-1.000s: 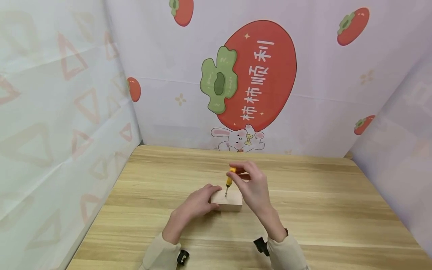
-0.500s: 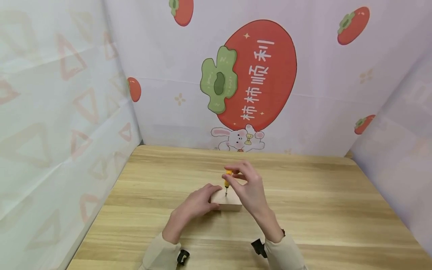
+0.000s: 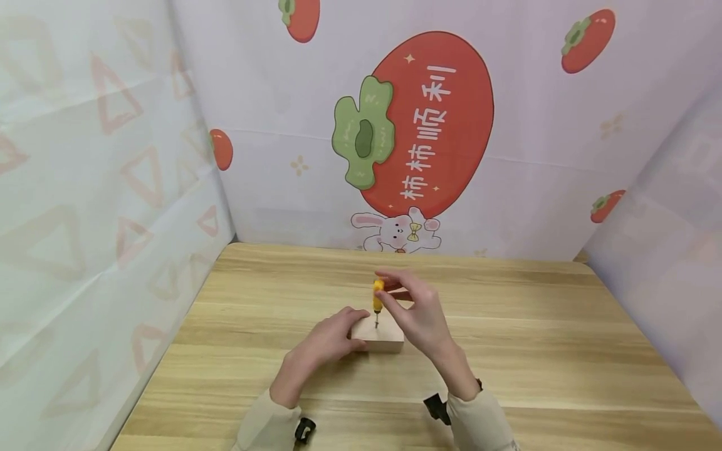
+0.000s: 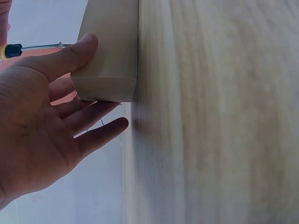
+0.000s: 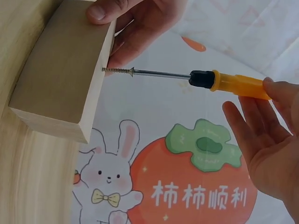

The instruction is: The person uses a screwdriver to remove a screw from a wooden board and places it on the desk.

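Note:
A pale wooden block [image 3: 385,344] lies flat on the wooden table. My left hand [image 3: 333,337] grips its left end, thumb [image 4: 86,44] on the near face and fingers at the far side and end. A screw [image 5: 119,70] stands upright with its tip in the block's top; most of its thread shows above the wood. The shaft of a yellow-handled screwdriver [image 5: 238,85] meets the screw's head, in line with it. My right hand [image 3: 420,313] pinches the top of the handle between thumb and fingers, the other fingers held loosely beside it.
The wooden table top [image 3: 536,338] stretches to both sides of the block. Behind it stands a printed cloth backdrop [image 3: 536,144] with persimmons and a rabbit; a pale cloth wall [image 3: 141,156] borders the left. Black wrist-camera mounts [image 3: 437,408] sit at the cuffs.
The right hand has shifted slightly left and its fingers have re-posed on the handle. The screwdriver now stands more upright. Left hand and block keep their place.

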`<state>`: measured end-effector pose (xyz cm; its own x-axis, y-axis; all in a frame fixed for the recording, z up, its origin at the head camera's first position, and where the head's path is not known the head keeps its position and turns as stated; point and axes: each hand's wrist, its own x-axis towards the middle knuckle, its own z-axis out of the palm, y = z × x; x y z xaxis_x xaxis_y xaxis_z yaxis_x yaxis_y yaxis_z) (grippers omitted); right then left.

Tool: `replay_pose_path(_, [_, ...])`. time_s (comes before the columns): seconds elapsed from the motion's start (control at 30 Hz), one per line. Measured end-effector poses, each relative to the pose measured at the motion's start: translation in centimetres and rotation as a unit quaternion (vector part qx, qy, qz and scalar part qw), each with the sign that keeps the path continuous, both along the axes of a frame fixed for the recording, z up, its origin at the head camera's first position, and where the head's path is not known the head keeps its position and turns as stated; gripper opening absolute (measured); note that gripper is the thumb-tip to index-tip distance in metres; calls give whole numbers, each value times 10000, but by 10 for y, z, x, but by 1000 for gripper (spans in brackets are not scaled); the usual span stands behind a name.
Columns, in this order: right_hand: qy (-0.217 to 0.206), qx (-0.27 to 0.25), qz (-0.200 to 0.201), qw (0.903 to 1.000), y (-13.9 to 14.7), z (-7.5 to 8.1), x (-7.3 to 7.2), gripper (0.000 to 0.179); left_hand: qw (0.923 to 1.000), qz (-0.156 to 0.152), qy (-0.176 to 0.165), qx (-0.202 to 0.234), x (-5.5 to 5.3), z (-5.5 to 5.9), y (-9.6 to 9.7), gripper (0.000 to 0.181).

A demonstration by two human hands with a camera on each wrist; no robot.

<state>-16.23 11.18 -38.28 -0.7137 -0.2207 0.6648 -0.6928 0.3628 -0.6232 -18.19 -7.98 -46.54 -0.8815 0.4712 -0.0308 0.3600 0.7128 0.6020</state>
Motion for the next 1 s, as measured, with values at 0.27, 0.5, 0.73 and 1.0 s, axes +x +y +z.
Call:
replay_pose_path(0.27, [26,-153,-268,9995,-7,-6,1,21,10000,-26,26,24,0,2,-1,56])
replay_pose_path(0.5, [199,-160,-634,9977,-10,-3,3,23,9999,-71,81,8,0,1,-1,57])
replay_pose_path(0.73, [306,-32,-609,9977,-8,3,6,23,10000,-28,35,55,0,2,-2,57])
replay_pose_path(1.0, [-92,-136,-349,9993,-9,1,6,20,9999,-50,123,41,0,2,-2,57])
